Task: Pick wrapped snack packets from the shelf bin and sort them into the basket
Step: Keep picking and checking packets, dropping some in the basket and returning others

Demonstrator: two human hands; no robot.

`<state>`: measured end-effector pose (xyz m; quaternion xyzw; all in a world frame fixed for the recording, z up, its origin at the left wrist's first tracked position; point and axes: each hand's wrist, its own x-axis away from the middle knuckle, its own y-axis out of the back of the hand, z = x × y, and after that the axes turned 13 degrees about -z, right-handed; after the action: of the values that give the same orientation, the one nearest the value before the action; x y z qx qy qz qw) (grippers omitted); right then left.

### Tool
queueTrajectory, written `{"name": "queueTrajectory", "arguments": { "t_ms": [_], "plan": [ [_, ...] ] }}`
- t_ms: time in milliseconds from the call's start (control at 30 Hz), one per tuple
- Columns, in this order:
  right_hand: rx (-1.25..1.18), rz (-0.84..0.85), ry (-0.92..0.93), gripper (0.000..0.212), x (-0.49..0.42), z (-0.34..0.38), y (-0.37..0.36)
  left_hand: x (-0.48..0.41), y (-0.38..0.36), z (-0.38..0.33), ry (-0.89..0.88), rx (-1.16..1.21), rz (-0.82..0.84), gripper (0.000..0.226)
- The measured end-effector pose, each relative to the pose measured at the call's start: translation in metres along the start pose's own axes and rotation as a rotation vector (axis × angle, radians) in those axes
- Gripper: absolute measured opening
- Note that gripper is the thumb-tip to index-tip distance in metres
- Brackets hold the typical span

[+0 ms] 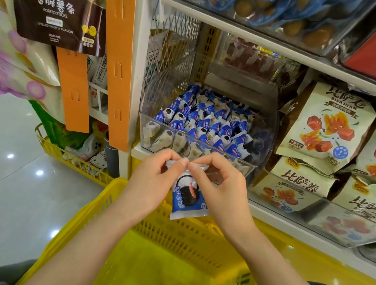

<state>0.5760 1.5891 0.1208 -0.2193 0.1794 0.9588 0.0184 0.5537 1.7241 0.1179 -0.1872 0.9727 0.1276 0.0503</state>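
Leftmost, at the upper left of the frame, a dark potato sticks bag [57, 3] hangs beside an orange strip [116, 59], and below them at the lower left a small yellow wire rack [72, 159] stands on the shiny floor with soft packs in it. Toward the centre, the left hand [151, 185] pinches the top seam of a blue-and-white snack packet [189, 195] between thumb and forefinger, its other fingers curled. The packet hangs upright from that seam, a dark round biscuit printed on its front, just in front of the shelf edge and above the far wall of the yellow basket [171, 241], which fills the bottom centre of the frame. Above the hands, in the middle of the frame, a clear shelf bin [163, 85] is packed with many more blue-and-white packets [208, 121] of the same kind. The right hand [221, 188] grasps the same top seam from the other side, thumb and forefinger meeting the left hand's fingertips. A pale scrap at the bottom edge of the frame, inside the basket, may be another packet, though it is too blurred to say. Right of the bin, cream-coloured bags [325, 125] printed with red meat cubes are stacked on the shelves.
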Motion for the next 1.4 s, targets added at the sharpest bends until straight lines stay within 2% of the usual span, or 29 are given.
{"name": "queueTrajectory", "arguments": {
  "t_ms": [100,167,267,367,433,500,633,733,833,933,1000,1067,1200,1267,1400],
  "plan": [
    [-0.013,-0.09,-0.019,0.003,-0.002,-0.001,0.001,0.002,-0.003,0.002,0.037,-0.129,-0.095,0.025],
    [-0.038,-0.106,-0.038,0.003,-0.004,-0.001,0.002,0.003,-0.004,0.005,0.081,-0.193,-0.051,0.038],
    [-0.081,-0.061,-0.036,0.003,-0.005,0.0,0.003,0.001,-0.006,0.006,0.237,-0.016,0.023,0.06],
    [-0.058,-0.013,0.057,0.005,-0.004,0.0,0.004,-0.004,-0.004,0.005,0.431,0.189,0.068,0.067],
    [-0.024,0.014,0.149,0.005,-0.002,-0.001,0.004,-0.005,0.001,0.004,0.525,0.375,0.095,0.059],
    [0.038,0.055,0.244,0.005,0.0,-0.002,0.003,-0.004,0.004,0.002,0.591,0.563,0.098,0.042],
    [0.177,0.162,0.443,0.012,0.003,-0.004,0.0,-0.005,0.005,0.0,0.632,0.641,0.002,0.019],
    [0.16,0.148,0.419,0.023,0.005,-0.002,-0.002,-0.006,0.006,0.0,0.577,0.596,-0.055,0.015],
    [0.125,-0.006,0.274,0.027,0.004,0.0,-0.003,-0.005,0.006,0.0,0.5,0.523,-0.072,0.02],
    [-0.017,-0.058,-0.079,0.027,-0.002,0.003,-0.002,-0.004,0.003,0.001,0.443,0.407,-0.053,0.022],
    [-0.205,0.001,-0.303,0.024,-0.006,0.002,-0.001,-0.003,0.001,0.001,0.406,0.375,-0.004,0.02],
    [-0.318,0.047,-0.433,0.022,-0.008,0.003,-0.001,-0.002,-0.001,0.003,0.33,0.326,0.022,0.022],
    [-0.354,0.024,-0.468,0.017,-0.007,0.003,0.0,-0.001,-0.004,0.008,-0.044,0.005,-0.171,0.029],
    [-0.331,0.002,-0.484,0.015,-0.007,0.001,-0.003,0.002,-0.005,0.01,-0.205,-0.128,-0.194,0.027],
    [-0.161,0.012,-0.377,0.017,-0.003,-0.006,-0.007,0.008,-0.008,0.015,-0.25,-0.227,-0.126,0.027]
  ]
}}
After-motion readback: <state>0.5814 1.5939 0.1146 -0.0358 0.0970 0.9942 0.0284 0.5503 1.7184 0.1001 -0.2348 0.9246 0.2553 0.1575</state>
